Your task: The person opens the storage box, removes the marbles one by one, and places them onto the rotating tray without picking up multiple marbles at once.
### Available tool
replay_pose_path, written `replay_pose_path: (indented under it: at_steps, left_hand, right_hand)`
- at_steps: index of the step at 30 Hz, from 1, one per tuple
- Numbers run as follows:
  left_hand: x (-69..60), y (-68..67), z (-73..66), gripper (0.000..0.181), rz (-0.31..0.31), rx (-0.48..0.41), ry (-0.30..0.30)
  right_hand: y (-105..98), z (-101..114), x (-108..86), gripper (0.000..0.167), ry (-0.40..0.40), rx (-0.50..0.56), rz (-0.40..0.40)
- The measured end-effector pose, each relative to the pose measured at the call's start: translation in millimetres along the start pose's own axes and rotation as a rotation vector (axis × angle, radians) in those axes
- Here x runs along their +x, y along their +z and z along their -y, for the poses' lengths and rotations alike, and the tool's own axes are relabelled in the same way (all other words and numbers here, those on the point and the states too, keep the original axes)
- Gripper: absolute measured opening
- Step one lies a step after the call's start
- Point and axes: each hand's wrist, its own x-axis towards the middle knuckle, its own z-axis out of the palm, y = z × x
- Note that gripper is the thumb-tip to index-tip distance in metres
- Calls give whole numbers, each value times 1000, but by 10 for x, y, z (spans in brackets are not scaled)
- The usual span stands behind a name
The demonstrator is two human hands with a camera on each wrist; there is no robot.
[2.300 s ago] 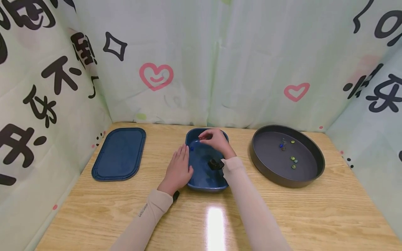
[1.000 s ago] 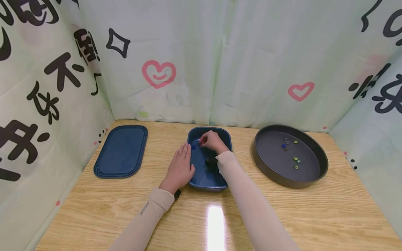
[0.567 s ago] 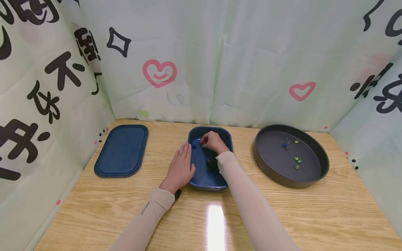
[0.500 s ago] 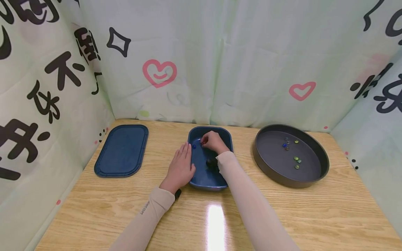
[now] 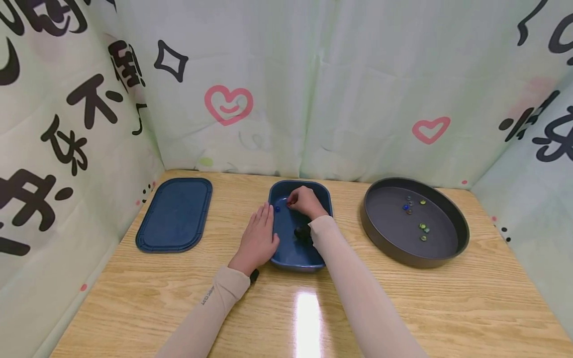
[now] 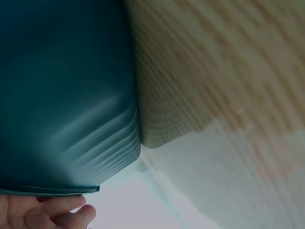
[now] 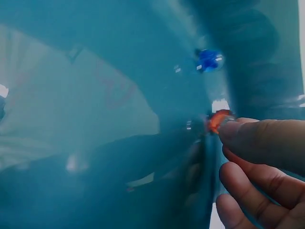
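Observation:
My right hand (image 5: 306, 203) reaches into the blue plastic bin (image 5: 297, 253), near its far left corner. In the right wrist view, its thumb and finger pinch an orange-red glass marble (image 7: 220, 122) low against the bin's surface. A blue marble (image 7: 208, 60) lies close by in the bin, also visible as a small blue marble (image 5: 277, 209) in the head view. My left hand (image 5: 255, 241) rests along the bin's left rim with its fingers straight. The left wrist view has some fingertips (image 6: 64, 210) at the rim.
To the right stands a round dark pan (image 5: 380, 242) with several marbles (image 5: 423, 226) scattered on its bottom. A flat blue lid (image 5: 174, 214) lies on the wooden table (image 5: 179, 283) at the left. Printed curtains (image 5: 286, 99) enclose the back and sides.
The right hand has come down deeper into the bin with the orange-red marble since the earliest frame. Over the last half second it barely moves. The left hand stays on the rim.

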Motion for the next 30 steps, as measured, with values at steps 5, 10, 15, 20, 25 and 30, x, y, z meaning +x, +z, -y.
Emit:
replay_pose_path:
  at_steps: [5,10,15,20,25,30]
  left_hand:
    - [3,4,-12,68,3,-10,7]
    - [8,16,-5,68,-9,-9,11]
    - [15,15,9,69,-15,0,11]
    - [5,9,26,68,-19,-9,13]
    - [-8,-9,31,68,-20,-8,12]
    - [-20,-32,23,68,-38,-14,34]
  right_hand:
    - [-52,5,-17,12,-2,35,-30]
    - [-159,50,-61,15,-45,80,-59]
    - [-365,161,-192,20,-90,147,-80]
    - [-587,206,-371,23,-129,213,-112]
    - [-798,174,-553,23,-172,253,-147]
    - [-1015,108,-757,22,-194,263,-196]
